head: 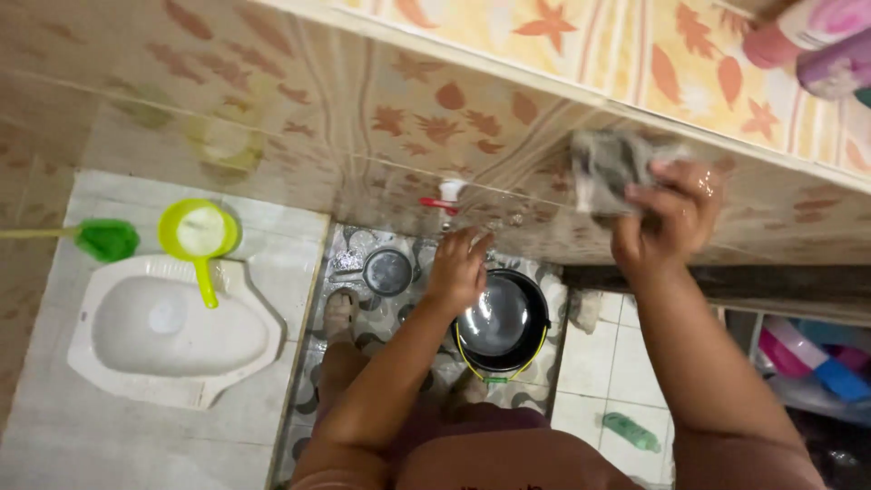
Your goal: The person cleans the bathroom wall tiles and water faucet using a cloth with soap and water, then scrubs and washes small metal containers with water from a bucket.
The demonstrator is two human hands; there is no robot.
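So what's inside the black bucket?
The black bucket holds clear water up near its rim. The left hand covers its left edge, so that part stays hidden.

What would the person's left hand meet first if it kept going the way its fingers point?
Probably the white tap with a red handle on the tiled wall; the left hand points up towards it, though depth is unclear.

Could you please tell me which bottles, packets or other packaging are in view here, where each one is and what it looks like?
Pink and purple bottles: on the ledge, top right, rounded; partly cut off.
Green bottle: lying on the floor tiles, lower right, small.
Pink and blue containers: in a rack at the right edge, blurred.
No signs or screens show.
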